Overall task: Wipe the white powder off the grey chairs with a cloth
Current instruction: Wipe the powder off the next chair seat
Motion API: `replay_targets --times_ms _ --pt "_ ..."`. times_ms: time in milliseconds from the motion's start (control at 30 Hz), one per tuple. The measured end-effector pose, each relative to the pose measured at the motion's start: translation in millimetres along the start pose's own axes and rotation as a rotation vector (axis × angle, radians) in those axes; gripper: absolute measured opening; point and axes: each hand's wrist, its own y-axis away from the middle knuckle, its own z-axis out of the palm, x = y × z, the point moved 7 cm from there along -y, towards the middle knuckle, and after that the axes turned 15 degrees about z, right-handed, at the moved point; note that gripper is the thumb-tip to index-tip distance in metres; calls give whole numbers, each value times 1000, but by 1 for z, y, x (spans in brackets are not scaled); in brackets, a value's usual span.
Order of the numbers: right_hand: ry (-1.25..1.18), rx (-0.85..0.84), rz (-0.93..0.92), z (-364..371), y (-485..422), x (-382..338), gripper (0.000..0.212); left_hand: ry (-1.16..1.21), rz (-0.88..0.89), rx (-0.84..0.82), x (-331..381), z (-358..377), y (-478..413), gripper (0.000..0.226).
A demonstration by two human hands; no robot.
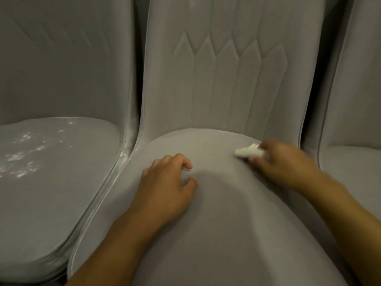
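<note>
On the middle chair (226,203), the right hand (288,164) pinches a white cloth (248,152) — looks soft, light, best kept bunched — while the left hand (167,186) rests there, fingers loosely curled, empty. Nearby, powder (22,159) speckles the left chair (68,193).

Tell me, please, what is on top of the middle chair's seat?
The left hand rests on the seat, fingers loosely curled. The right hand holds a white cloth against it. Whatever lies under the hands and cloth is hidden.

Row of grey upholstered chairs (226,89) fills view; dark gaps (141,17) between them; dim, soft light.
</note>
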Motion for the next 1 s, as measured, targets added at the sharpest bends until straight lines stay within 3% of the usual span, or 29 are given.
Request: replay_targets --times_ms 33,167,267,333,400,600,700,900,1000 --pt "118 -56 -99 11 -2 -7 51 -39 15 -30 0 3 0 19" --pt "85 -159 -300 15 -11 -8 70 -124 33 -109 -5 10 3 26" --pt "31 -297 -363 37 -15 0 53 -224 60 -217 -5 18 5 43" --pt "-71 -230 -420 41 -15 -1 38 -249 53 -274 -4 23 6 44" --pt "-115 -128 -463 39 -15 -8 36 -264 45 -301 -4 26 5 43" --pt "-17 98 -263 54 -68 -47 51 -278 49 -306 -5 29 5 49" --pt "-33 56 -125 62 -89 -84 45 -284 53 -286 -6 30 5 41" --pt "-25 25 -354 68 -81 -126 41 -271 67 -272 -7 28 4 49" --pt "59 24 -165 56 -99 -95 52 -270 69 -264 -7 26 6 51"
